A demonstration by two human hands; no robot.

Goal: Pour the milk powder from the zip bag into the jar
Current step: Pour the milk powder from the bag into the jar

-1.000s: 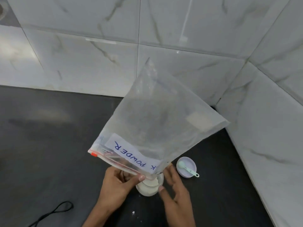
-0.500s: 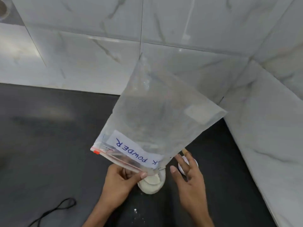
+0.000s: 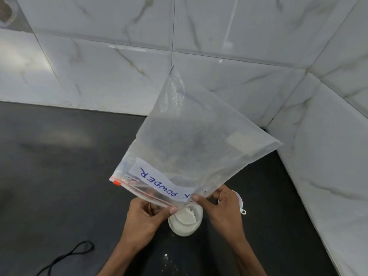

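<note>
A clear zip bag [image 3: 191, 140] with a white label reading "POWDER" is held upside down, its red zip mouth at the bottom over a glass jar [image 3: 185, 222]. The jar stands on the dark counter and holds white milk powder. My left hand [image 3: 147, 218] pinches the zip edge left of the jar. My right hand [image 3: 223, 208] pinches the bag's mouth at the right, just above the jar. The bag looks nearly empty, with only a dusty film inside.
A white lid with a small pale green scoop [image 3: 242, 209] lies right of the jar, mostly hidden behind my right hand. Spilled powder specks [image 3: 167, 259] dot the dark counter [image 3: 59, 176]. A black cord [image 3: 73, 253] lies at front left. Marble-tiled walls [image 3: 328, 176] close the back and right.
My right hand rose from beside the jar and took hold of the bag's mouth at the right. The bag stays inverted over the jar in my left hand.
</note>
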